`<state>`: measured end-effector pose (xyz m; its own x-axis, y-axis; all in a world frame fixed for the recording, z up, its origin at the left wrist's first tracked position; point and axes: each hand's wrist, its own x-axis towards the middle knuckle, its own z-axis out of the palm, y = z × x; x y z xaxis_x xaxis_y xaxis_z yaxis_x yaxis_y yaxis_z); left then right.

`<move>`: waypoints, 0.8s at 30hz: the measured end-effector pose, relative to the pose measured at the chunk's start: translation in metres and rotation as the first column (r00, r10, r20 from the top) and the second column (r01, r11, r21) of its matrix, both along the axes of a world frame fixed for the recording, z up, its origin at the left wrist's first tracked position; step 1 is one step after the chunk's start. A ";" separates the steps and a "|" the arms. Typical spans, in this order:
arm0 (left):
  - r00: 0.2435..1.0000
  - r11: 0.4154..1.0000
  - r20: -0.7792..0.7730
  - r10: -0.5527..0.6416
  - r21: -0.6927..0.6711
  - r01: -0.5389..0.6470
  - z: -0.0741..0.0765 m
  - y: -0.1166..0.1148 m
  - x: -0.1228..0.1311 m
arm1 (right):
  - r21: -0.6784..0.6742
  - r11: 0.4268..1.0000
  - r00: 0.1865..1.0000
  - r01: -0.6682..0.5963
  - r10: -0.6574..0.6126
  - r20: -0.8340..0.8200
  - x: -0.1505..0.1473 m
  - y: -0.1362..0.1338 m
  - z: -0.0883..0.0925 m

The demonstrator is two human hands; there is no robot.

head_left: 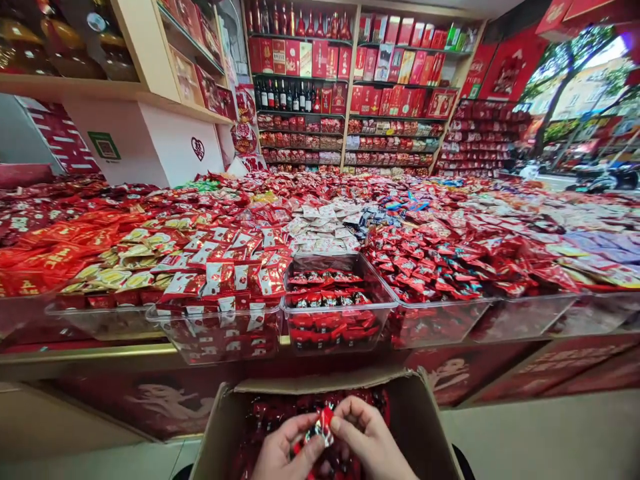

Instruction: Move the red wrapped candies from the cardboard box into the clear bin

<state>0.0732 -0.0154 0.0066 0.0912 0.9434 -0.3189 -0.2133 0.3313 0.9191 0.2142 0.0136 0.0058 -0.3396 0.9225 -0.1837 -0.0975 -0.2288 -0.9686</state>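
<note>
Our left hand [285, 450] and right hand [367, 443] pinch one glossy, crinkled red packet [324, 427] over a cardboard box [425, 427], bottom centre; clear bins [340, 313] line the counter above.

We see glossy foil on the candy wrapper [324, 427] – shiny red and silver. The box [425, 427] is matt brown cardboard; the bin [340, 313] is clear, smooth plastic.
</note>
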 end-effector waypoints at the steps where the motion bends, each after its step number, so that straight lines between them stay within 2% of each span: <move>1: 1.000 1.000 0.016 0.005 -0.007 -0.005 0.012 0.001 0.001 | -0.017 1.000 1.000 0.013 -0.014 -0.026 0.000 0.000 0.008; 3: 0.999 1.000 0.052 -0.004 -0.001 0.004 0.029 0.001 0.002 | -0.036 0.999 0.997 0.040 -0.042 -0.059 0.001 0.001 0.022; 6: 0.999 1.000 0.037 0.003 0.013 -0.003 0.039 0.000 0.003 | -0.058 0.995 0.992 0.080 -0.085 -0.090 0.001 0.001 0.032; 10: 1.000 1.000 0.011 0.013 0.017 -0.013 0.036 -0.002 0.002 | -0.160 0.983 0.975 0.093 -0.122 -0.185 -0.002 0.001 0.030; 13: 0.999 1.000 0.050 0.011 0.003 -0.011 0.033 -0.004 0.002 | -0.179 0.977 0.967 0.112 -0.149 -0.205 -0.005 0.002 0.028; 19: 0.996 0.997 0.062 0.070 -0.029 -0.068 0.027 -0.008 0.003 | -0.116 0.986 0.991 0.119 -0.125 -0.050 -0.005 0.003 0.026; 20: 0.996 0.997 0.038 0.077 -0.030 -0.076 0.025 -0.008 0.002 | -0.064 0.990 0.992 0.129 -0.128 0.008 -0.005 0.002 0.026; 22: 0.996 0.997 -0.048 0.077 -0.022 -0.078 0.020 -0.006 -0.002 | 0.187 0.972 0.971 0.144 -0.175 0.161 -0.004 -0.002 0.025; 23: 0.991 0.996 -0.100 0.084 -0.018 -0.086 0.017 -0.005 -0.004 | 0.363 0.926 0.952 0.106 -0.200 0.231 -0.003 -0.005 0.024; 24: 0.985 0.995 -0.142 0.096 -0.014 -0.099 0.015 -0.004 -0.007 | 0.528 0.849 0.932 0.031 -0.215 0.292 -0.003 -0.008 0.021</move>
<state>0.0665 -0.0196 0.0214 -0.0482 0.9387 -0.3415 -0.1146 0.3344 0.9354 0.2110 0.0059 0.0272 -0.2219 0.9447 0.2414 0.2521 0.2947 -0.9217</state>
